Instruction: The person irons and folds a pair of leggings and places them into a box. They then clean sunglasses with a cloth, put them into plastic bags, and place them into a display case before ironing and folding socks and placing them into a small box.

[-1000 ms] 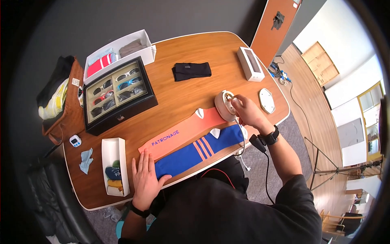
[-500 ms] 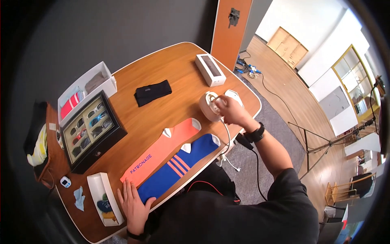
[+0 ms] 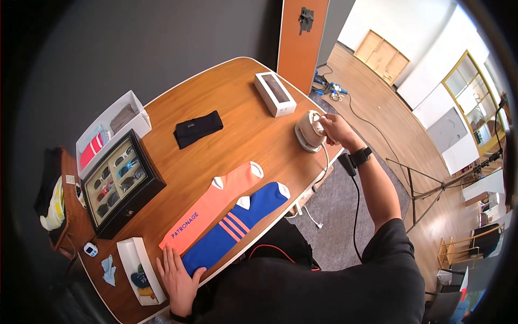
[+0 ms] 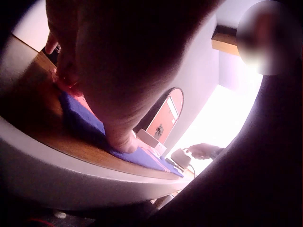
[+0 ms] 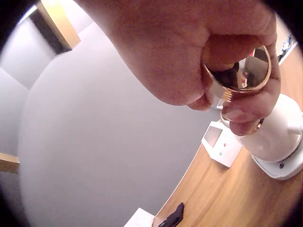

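Note:
My right hand (image 3: 335, 129) grips a small white corded iron (image 3: 306, 128) at the table's right end. In the right wrist view, its fingers curl through the iron's gold ring handle (image 5: 225, 92). The iron sits over a pale rest plate (image 5: 280, 171). My left hand (image 3: 181, 283) lies with spread fingers on the cuff ends of two long socks. One is an orange sock (image 3: 194, 216) lettered PATRONAGE; beside it runs a blue sock (image 3: 208, 245) with orange stripes. Both lie flat, toes towards the right.
Beyond the socks lie a folded black cloth (image 3: 198, 129) and a white windowed box (image 3: 286, 106). A black sunglasses case (image 3: 154, 181), a white bin (image 3: 141, 120) and a narrow white box (image 3: 127, 254) stand left. The iron's white cord (image 3: 327, 164) hangs over the table's edge.
My right hand has carried the iron off the orange sock's toe, rightwards onto the rest plate. My left hand stays on the socks. The head view has turned right.

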`<state>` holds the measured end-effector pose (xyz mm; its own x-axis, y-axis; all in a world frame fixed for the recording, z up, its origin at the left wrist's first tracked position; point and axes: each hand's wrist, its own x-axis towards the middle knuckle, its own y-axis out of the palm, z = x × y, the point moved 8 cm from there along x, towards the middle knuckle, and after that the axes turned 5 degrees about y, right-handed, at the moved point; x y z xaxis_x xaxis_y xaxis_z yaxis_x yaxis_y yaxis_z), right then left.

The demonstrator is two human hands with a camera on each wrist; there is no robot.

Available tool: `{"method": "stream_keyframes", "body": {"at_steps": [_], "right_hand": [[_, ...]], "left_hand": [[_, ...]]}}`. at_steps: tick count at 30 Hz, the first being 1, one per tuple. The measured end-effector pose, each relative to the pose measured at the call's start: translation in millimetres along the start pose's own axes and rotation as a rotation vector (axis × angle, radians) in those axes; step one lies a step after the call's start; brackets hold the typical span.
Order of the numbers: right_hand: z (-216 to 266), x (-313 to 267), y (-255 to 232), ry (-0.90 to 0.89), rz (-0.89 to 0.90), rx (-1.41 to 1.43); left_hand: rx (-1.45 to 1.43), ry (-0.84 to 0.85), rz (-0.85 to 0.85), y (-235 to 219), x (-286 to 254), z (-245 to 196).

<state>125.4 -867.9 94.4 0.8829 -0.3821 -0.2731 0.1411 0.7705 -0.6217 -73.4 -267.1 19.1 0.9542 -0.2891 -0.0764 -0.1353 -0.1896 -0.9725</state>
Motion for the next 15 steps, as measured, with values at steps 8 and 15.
{"method": "stream_keyframes", "body": {"at_steps": [8, 15], "right_hand": [[-2.6, 8.5, 12.2, 0.018, 0.008, -0.070], [-14.5, 20.3, 6.3, -0.008, 0.024, -0.047]], "left_hand": [[0.014, -0.027, 0.012, -0.3, 0.9, -1.5], [0.042, 0.009, -0.050, 3.0, 1.1, 0.0]]}}
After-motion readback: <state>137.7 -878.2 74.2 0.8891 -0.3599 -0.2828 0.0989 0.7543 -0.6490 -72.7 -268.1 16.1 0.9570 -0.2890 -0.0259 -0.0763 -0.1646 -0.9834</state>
